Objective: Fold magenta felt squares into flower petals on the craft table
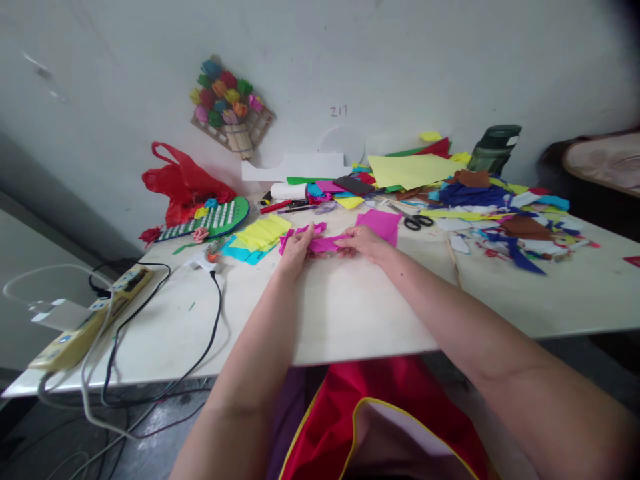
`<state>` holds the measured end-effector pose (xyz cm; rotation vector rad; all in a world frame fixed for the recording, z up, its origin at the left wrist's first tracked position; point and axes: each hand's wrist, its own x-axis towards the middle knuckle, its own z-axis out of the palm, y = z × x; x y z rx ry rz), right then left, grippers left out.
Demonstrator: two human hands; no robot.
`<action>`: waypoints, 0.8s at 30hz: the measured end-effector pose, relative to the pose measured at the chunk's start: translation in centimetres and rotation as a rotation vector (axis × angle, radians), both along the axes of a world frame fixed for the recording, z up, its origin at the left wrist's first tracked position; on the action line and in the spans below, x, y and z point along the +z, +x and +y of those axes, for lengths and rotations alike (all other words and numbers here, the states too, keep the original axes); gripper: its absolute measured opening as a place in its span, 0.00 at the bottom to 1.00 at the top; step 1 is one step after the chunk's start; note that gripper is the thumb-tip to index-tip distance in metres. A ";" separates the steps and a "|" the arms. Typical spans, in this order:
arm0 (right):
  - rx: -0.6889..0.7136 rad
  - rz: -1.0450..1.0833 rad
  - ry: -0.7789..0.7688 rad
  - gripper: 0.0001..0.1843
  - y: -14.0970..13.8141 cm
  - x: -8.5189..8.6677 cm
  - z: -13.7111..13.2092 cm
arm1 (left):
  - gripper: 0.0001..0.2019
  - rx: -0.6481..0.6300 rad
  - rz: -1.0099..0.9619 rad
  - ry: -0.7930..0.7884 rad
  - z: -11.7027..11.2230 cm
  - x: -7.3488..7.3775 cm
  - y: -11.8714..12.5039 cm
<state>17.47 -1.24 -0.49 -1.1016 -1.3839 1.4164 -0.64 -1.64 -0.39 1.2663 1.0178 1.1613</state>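
Both my hands rest on the white table (350, 313) and work a small piece of magenta paper (323, 243) between them. My left hand (299, 248) pinches its left end, fingers bent down on it. My right hand (364, 243) pinches its right end. A larger magenta sheet (381, 223) lies just behind my right hand. Yellow paper squares (263, 233) on cyan paper (240, 252) lie left of my left hand.
Black-handled scissors (417, 221) lie right of the magenta sheet. Heaps of coloured paper scraps (480, 207) cover the back right. A power strip (90, 317) with cables sits at the left edge. A red plastic bag (183, 183), pens (285, 207) and a dark bottle (494, 150) stand near the wall.
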 end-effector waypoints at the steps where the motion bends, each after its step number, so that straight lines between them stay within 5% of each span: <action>1: -0.003 0.002 0.002 0.09 0.0 0.0 0.1 | 0.23 -0.008 -0.005 -0.004 0.1 0.0 -0.1; 7: -0.016 0.030 0.025 0.13 0.0 -0.1 0.1 | 0.14 -0.145 0.057 -0.019 0.4 -0.5 -0.5; 24: 0.055 0.079 0.045 0.10 0.3 -0.5 0.5 | 0.14 -0.160 -0.058 -0.025 0.1 -0.3 -0.6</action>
